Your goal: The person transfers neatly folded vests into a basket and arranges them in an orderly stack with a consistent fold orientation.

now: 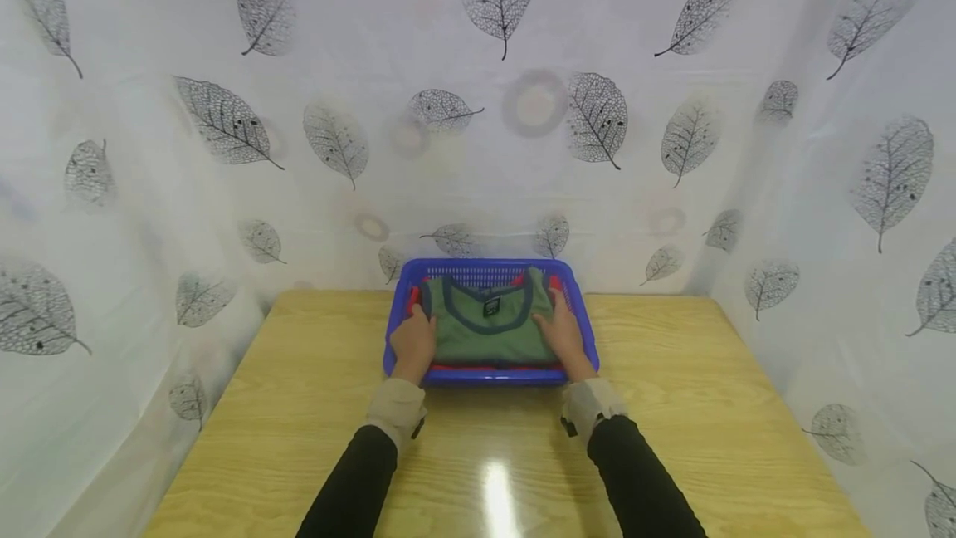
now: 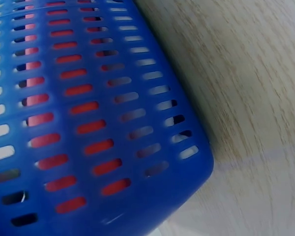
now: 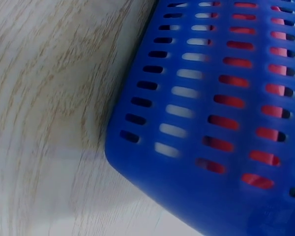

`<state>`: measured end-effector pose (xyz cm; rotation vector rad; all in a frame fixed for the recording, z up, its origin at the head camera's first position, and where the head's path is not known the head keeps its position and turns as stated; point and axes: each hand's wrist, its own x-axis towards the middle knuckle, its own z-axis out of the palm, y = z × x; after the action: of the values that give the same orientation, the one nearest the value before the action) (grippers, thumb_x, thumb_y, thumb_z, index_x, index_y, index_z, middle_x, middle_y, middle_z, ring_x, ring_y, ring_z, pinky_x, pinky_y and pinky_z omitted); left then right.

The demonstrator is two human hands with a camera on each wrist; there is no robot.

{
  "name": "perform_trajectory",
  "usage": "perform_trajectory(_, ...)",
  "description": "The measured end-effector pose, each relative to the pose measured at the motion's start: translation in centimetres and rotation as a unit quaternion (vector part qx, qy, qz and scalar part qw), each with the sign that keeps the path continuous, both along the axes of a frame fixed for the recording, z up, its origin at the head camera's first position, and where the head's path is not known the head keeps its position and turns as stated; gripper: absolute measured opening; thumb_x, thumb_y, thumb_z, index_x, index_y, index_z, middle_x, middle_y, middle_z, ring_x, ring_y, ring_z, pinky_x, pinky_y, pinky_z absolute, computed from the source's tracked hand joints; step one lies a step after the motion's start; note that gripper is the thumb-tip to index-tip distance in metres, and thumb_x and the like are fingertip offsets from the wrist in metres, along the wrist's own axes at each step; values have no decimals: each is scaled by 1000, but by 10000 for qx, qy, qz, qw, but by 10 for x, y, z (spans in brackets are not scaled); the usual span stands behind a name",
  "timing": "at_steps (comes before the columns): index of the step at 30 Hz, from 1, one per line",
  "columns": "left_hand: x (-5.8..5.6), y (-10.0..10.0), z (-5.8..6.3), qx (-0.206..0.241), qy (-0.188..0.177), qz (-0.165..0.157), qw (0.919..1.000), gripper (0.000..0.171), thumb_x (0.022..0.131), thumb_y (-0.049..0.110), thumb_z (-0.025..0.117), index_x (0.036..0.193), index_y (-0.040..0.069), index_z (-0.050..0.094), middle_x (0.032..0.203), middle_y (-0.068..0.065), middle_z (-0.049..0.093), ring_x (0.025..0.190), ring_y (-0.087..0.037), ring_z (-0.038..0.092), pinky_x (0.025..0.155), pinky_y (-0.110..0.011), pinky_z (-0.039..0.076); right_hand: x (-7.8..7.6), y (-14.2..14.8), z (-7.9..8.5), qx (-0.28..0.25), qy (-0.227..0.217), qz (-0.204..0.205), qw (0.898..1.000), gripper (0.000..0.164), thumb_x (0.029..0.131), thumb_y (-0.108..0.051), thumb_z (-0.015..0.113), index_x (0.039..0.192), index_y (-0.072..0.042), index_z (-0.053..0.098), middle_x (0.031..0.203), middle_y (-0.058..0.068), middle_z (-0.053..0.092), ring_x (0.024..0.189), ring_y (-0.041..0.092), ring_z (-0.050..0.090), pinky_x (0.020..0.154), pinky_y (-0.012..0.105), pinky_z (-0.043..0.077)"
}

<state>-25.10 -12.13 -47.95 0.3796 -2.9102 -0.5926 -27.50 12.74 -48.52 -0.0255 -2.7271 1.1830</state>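
Observation:
A folded green shirt with a dark neckband and a black neck label lies in a blue plastic basket. Under it, red cloth shows along the front and at the back corners. My left hand holds the shirt's left side, its thumb up against the green cloth. On the opposite side my right hand grips the shirt's right edge, thumb lying over the fabric. Both wrist views look at the basket's slotted outer walls, with red showing through the slots; neither hand appears there.
The basket stands at the back of a light wooden table, close to a white curtain printed with grey leaves. That curtain also runs down both sides of the table. A bright reflection lies on the tabletop in front of the basket.

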Motion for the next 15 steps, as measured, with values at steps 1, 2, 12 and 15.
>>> perform_trajectory(1, 1, 0, 0, -5, 31, -32, 10000, 48, 95, 30, 52, 131, -2, 46, 93, -25, 69, 83, -39, 67, 68, -49, 53, 0, 0, 0, 43, -38, 2, 10000, 61, 87, -16, 64, 139, -3, 35, 138, 26, 47, 118, 47, 50, 102, 54, 40)
perform_trajectory(2, 1, 0, 0, -19, 64, -70, 10000, 48, 94, 28, 53, 133, 0, 45, 91, -24, 69, 81, -38, 67, 66, -49, 52, -1, 0, -1, 94, -67, 2, 9999, 61, 87, -16, 64, 139, -4, 34, 137, 27, 47, 118, 47, 51, 102, 54, 40)
perform_trajectory(12, 0, 0, -5, -219, 175, -453, 9986, 46, 93, 16, 51, 138, 22, 47, 80, -19, 65, 67, -32, 63, 53, -44, 49, 0, -1, -2, 465, -178, 89, 9987, 62, 88, -13, 63, 143, -12, 35, 131, 27, 53, 111, 47, 55, 95, 55, 44)
perform_trajectory(15, -1, 0, -4, -326, -21, -474, 9983, 42, 95, 18, 47, 137, 19, 48, 85, -19, 67, 73, -34, 66, 56, -47, 51, 0, -2, -2, 516, -207, 127, 9984, 61, 88, -13, 63, 143, -13, 37, 132, 26, 52, 113, 47, 55, 96, 55, 44)
